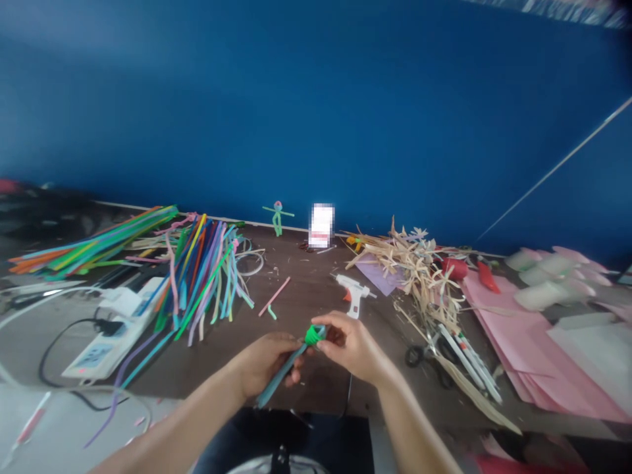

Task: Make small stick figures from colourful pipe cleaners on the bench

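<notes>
Near the front of the table my left hand (269,359) is closed on a bundle of blue-grey pipe cleaners (276,383) whose loose ends point down toward me. Bright green pipe cleaner (313,336) is wound in coils around the bundle's upper end. Fingers and thumb of my right hand (353,342) pinch that coiled end. Just beyond my right hand lies a white glue gun (354,293) with an orange trigger. A short pink pipe cleaner piece (274,296) and a small green piece (272,312) lie ahead of my left hand.
Pipe cleaners (197,270) spread beside a white power strip (118,336) on the left. A small green figure (278,218) and a blurred bright screen (321,226) stand by the blue wall. Right: dried straw flowers (424,263), scissors (429,352), pens (469,362), pink paper (518,336).
</notes>
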